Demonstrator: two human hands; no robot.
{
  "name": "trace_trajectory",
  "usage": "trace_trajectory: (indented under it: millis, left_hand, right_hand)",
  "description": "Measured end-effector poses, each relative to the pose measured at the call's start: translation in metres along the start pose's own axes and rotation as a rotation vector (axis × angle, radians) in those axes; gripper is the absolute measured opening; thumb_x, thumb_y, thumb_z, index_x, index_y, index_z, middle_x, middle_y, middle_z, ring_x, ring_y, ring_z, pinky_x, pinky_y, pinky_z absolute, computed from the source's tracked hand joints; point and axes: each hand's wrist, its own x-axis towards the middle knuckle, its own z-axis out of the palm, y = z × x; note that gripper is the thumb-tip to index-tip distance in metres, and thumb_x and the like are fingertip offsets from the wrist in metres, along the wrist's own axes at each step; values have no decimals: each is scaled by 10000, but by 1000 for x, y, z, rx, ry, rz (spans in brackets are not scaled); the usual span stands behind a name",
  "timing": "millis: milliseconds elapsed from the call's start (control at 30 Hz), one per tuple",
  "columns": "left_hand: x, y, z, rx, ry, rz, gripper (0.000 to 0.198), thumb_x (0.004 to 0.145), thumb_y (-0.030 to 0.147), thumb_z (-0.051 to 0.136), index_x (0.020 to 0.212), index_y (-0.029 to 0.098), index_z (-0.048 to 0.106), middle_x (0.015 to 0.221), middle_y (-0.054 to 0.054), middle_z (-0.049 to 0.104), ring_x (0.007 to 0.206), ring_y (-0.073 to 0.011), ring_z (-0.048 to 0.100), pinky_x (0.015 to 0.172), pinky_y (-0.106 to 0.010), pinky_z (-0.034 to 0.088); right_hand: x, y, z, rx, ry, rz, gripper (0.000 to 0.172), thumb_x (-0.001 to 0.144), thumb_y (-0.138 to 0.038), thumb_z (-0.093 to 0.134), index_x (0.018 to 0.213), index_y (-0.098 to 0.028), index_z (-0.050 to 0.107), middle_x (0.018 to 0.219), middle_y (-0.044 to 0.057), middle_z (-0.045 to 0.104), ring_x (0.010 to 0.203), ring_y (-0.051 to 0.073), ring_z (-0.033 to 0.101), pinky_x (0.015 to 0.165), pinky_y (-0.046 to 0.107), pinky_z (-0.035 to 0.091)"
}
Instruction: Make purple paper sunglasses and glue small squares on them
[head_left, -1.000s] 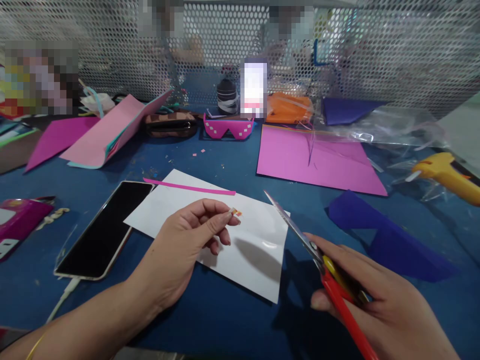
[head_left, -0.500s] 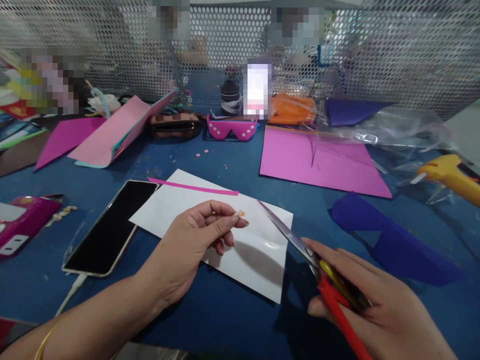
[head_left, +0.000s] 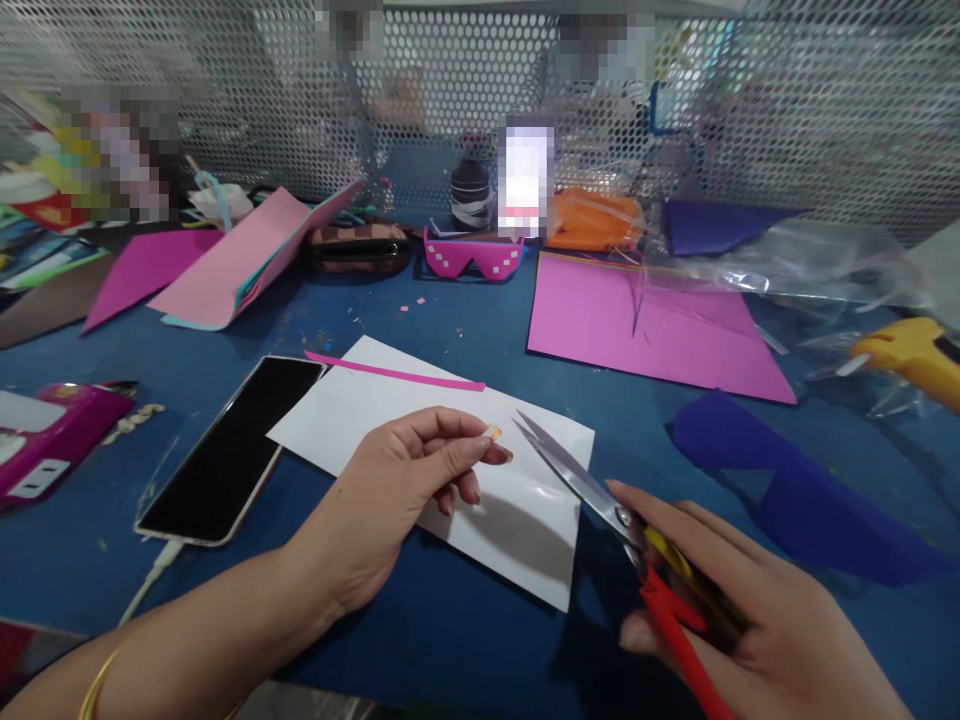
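Blue table (head_left: 427, 340) beneath, scissors (head_left: 624, 518) jut from the right hand (head_left: 772, 590).

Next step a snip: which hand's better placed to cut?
Right hand, probably: it already holds the scissors, their tips close to the small piece. The left hand is occupied pinching that piece above the white sheet.

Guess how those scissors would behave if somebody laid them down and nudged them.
The scissors would probably stay stiff, since their long blades look like shiny metal. They may be apt to swing open or shut, because a pivot joins the blades. Rolling seems unlikely, given their long, flattish shape.
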Motion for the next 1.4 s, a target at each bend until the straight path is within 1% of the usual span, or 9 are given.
trace_trajectory:
  millis: [100, 233, 300, 500, 900, 1033, 1233, 1333, 1400]
  left_hand:
    - [-1, -1, 0, 11, 1, -5, 108, 799, 269, 772, 792, 179, 713, 781, 8, 745, 528, -35, 555, 472, -122, 394]
    - [-2, -3, 0, 4, -11, -9, 99, 819, 276, 755, 813, 185, 715, 728, 23, 720, 546, -42, 573, 483, -123, 398]
    - [-3, -3, 1, -7, -17, -8, 93, 822, 269, 751, 815, 187, 709, 689, 29, 704, 543, -47, 574, 494, -130, 407]
    - [-4, -5, 4, -32, -24, -18, 103, 807, 265, 752, 806, 183, 690, 651, 34, 682, 507, -47, 543, 502, -148, 418]
    - [-4, -5, 6, 8, -39, -25, 80, 799, 252, 740, 792, 184, 700, 635, 26, 685, 549, -63, 567, 511, -147, 412]
    - [-3, -6, 6, 15, -39, -29, 75, 788, 250, 746, 790, 188, 705, 627, 21, 682, 558, -77, 572, 511, -156, 417]
    - [-5, -6, 4, 40, -54, -32, 74, 808, 265, 732, 794, 193, 736, 612, 18, 676, 557, -76, 560, 531, -157, 424]
    - [-5, -5, 4, 57, -56, -24, 85, 806, 273, 733, 780, 194, 750, 612, 14, 674, 569, -84, 566, 536, -163, 427]
    - [-5, -5, 4, 70, -49, -15, 82, 793, 269, 740, 762, 194, 752, 616, 12, 675, 577, -91, 569, 533, -169, 424]
  right_hand:
    - [0, -1, 2, 3, -4, 0, 665, 762, -293, 742, 1391, -310, 529, 895, -19, 690, 662, 134, 706, 554, 173, 584]
    - [0, -2, 5, 1, -1, -25, 644, 752, -176, 662, 1375, -287, 548, 956, -3, 713, 730, 137, 727, 592, 163, 587]
    - [0, -3, 6, 2, -8, -40, 630, 750, -152, 631, 1366, -264, 560, 983, 11, 722, 755, 140, 735, 608, 163, 589]
    - [2, -7, 5, 26, -80, -50, 622, 783, -134, 593, 1395, -235, 543, 978, 24, 720, 780, 132, 736, 651, 161, 587]
    - [8, -12, 5, -2, -10, -118, 457, 847, -177, 542, 1295, -169, 633, 849, 40, 713, 671, 126, 726, 571, 156, 577]
    - [8, -12, 5, 9, -4, -113, 468, 852, -183, 530, 1311, -176, 624, 840, 41, 712, 660, 130, 723, 554, 161, 574]
    - [4, -11, 3, 21, -44, -80, 510, 841, -174, 548, 1347, -210, 596, 903, 41, 719, 715, 137, 730, 605, 175, 589]
    - [3, -10, 5, 31, -69, -43, 561, 817, -166, 590, 1374, -227, 566, 926, 22, 712, 738, 123, 724, 627, 154, 583]
    - [3, -9, 5, 30, -77, -23, 582, 802, -184, 633, 1376, -238, 560, 924, 11, 706, 735, 117, 716, 614, 142, 576]
